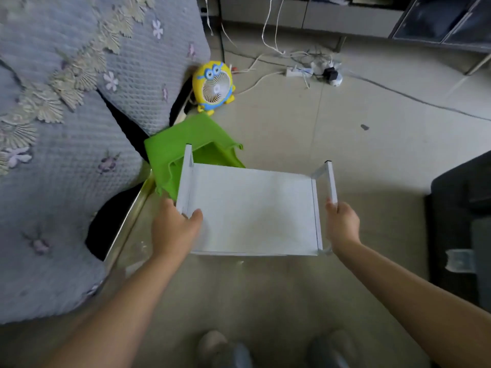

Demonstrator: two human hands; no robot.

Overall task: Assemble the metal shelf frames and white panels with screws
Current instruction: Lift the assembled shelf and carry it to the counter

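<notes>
Nothing readable is showing: the white panel (pixel 252 213), the metal frame (pixel 332 181) and the yellow fan (pixel 213 86) are carrying no lettering that can be made out, and everything farther off is appearing too blurred to tell

Soft, even daylight, faint shadows; wide-angle bending at the edges, slight blur throughout.

Bare forearms (pixel 125 296); blurred grey shoes (pixel 225 349) below.

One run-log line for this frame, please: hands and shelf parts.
left hand: grips left frame | right hand: grips right frame | white panel: sits between frames | green stool: beyond shelf
</notes>
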